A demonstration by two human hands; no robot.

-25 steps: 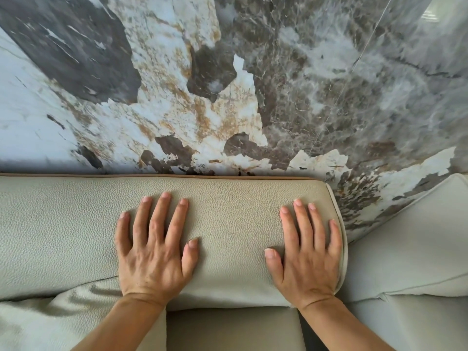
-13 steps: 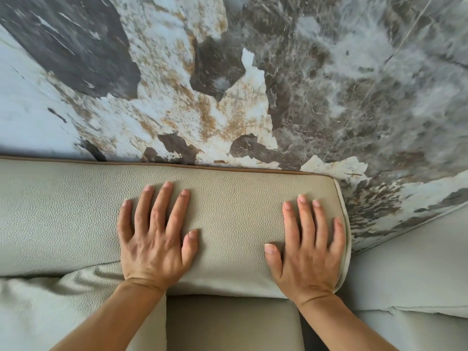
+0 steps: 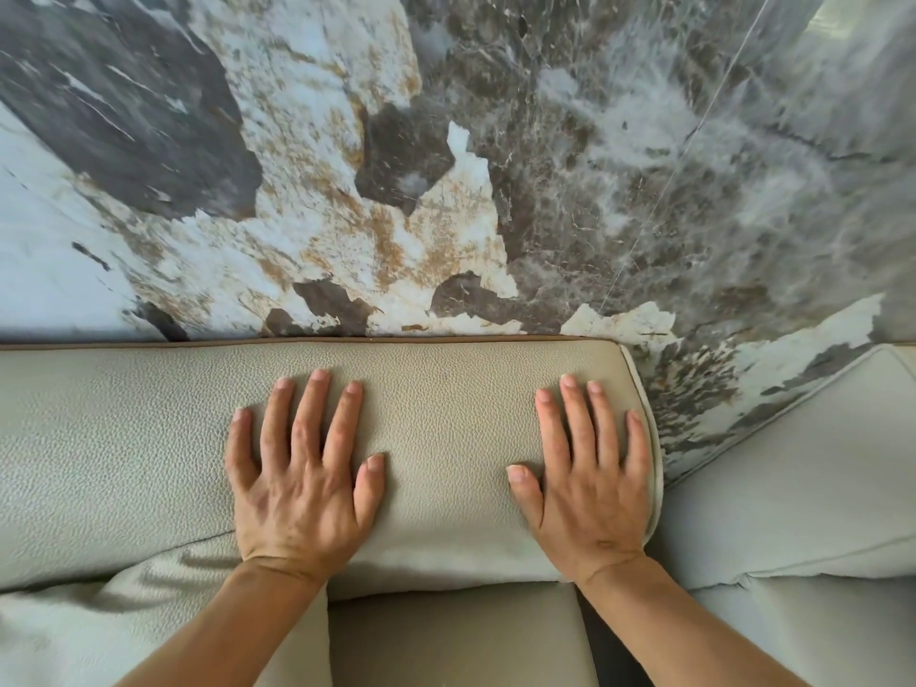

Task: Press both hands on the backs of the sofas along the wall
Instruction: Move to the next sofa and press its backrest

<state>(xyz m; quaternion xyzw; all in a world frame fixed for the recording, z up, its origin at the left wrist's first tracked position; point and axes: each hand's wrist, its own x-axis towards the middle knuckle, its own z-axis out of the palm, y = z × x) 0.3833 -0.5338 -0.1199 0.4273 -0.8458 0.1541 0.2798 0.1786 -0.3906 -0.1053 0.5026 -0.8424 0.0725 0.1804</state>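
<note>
A pale beige, grained leather sofa back [image 3: 446, 419] with brown piping runs across the view against the wall. My left hand [image 3: 302, 483] lies flat on it, palm down, fingers spread toward the wall. My right hand [image 3: 590, 483] lies flat the same way near the back's rounded right end, its little finger close to the edge seam. Both hands hold nothing. A second sofa's back [image 3: 803, 468], the same pale colour, stands to the right at an angle, untouched.
A polished marble wall [image 3: 446, 166] in white, rust and dark grey rises right behind the sofa backs. A loose textured cushion [image 3: 99, 627] lies at lower left. The seat cushion [image 3: 446, 637] shows below my wrists, with a dark gap between the two sofas.
Both hands stay flat on the same spots of the sofa back. Only the view has shifted slightly, tilting up and then back down.
</note>
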